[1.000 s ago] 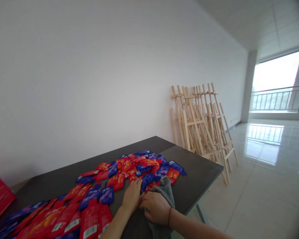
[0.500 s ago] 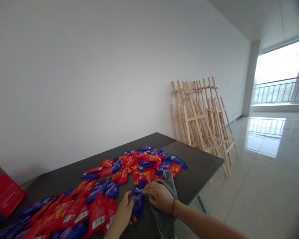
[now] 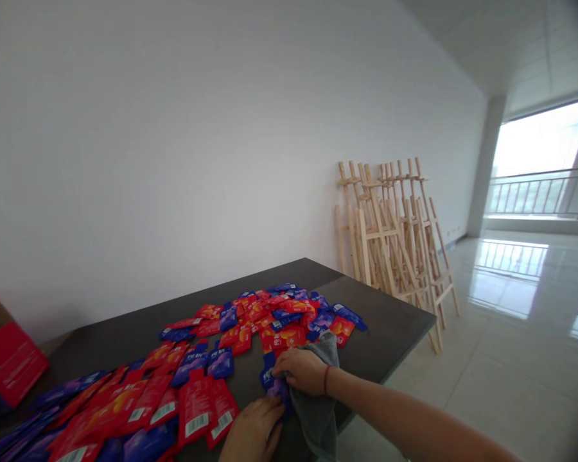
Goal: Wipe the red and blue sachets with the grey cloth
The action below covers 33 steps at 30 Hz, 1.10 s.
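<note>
A dark table [image 3: 388, 328] carries a wide scatter of red packets [image 3: 195, 410] and blue packets [image 3: 220, 363]. My right hand [image 3: 300, 370], with a red string at the wrist, is closed on a grey cloth [image 3: 318, 412] and presses it against a blue packet [image 3: 271, 380] near the table's front edge. My left hand [image 3: 253, 428] sits low at the frame's bottom, its fingers curled on the near end of that same blue packet. Part of the cloth hangs over the table edge.
A red box [image 3: 8, 364] stands at the far left of the table. Several wooden easels [image 3: 395, 232] lean against the white wall beyond the table's right end. A glossy tiled floor [image 3: 501, 333] stretches right toward a bright window with a railing.
My left hand has drawn back toward me, taking the blue packet's near end with it. My right hand with the cloth slid slightly left onto the packet. The camera shifted a little.
</note>
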Motion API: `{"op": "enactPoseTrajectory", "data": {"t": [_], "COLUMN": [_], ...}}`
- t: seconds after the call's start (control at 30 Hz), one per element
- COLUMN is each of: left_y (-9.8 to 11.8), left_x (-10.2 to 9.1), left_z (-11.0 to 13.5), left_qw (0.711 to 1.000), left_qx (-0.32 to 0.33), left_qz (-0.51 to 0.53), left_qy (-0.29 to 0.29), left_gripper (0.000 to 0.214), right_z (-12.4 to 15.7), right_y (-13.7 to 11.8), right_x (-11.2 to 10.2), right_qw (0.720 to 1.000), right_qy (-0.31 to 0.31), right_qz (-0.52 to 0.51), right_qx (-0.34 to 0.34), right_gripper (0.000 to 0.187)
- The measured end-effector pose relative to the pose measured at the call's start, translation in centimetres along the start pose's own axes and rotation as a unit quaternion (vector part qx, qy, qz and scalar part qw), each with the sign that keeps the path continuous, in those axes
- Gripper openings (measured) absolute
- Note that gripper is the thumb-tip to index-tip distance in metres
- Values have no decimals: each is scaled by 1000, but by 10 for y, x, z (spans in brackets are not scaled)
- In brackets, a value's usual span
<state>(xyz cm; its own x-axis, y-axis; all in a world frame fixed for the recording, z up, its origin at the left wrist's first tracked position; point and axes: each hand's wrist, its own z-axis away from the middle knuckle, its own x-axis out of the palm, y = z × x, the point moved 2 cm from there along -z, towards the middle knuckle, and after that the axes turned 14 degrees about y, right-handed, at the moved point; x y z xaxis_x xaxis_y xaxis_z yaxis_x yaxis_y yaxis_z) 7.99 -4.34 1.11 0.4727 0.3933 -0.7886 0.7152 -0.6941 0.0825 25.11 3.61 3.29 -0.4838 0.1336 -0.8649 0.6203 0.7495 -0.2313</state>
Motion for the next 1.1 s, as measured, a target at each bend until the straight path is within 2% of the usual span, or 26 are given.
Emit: {"op": "enactPoseTrajectory", "data": {"t": [0.1,0.23,0.43,0.53,0.6,0.7,0.83,0.97,1.1], "left_y": [7,13,11,9,8,8,8,12,16], "left_x": [3,2,5,10,13,18,18,11,3], "left_z": [-2,-6,-5,-2,-1,-1,-1,-2,-4], "left_qw": [1000,1000,999,998,996,992,990,994,996], "left_qx": [0,-9,-13,-1,2,-7,-20,-25,-39], "left_qz": [17,20,-34,-55,-80,-102,-101,-78,-43], "left_qy": [-1,-7,-15,-32,-50,-76,-95,-78,-71], "left_gripper": [41,39,32,27,26,27,32,30,28], "right_z": [-14,-28,-21,-5,5,8,-11,-36,-43], "right_y": [-5,-9,-4,-3,-4,-7,-12,-13,-9], "right_x": [9,21,13,5,4,8,21,29,25], "right_qw": [999,996,977,964,960,966,978,989,994], "right_qy": [-5,-5,-31,-36,-39,-25,-10,-18,-6], "right_qz": [39,87,60,35,24,39,79,99,100], "right_qx": [4,-3,-201,-260,-277,-255,-195,-112,-38], "right_gripper": [32,27,34,34,31,28,27,25,28]}}
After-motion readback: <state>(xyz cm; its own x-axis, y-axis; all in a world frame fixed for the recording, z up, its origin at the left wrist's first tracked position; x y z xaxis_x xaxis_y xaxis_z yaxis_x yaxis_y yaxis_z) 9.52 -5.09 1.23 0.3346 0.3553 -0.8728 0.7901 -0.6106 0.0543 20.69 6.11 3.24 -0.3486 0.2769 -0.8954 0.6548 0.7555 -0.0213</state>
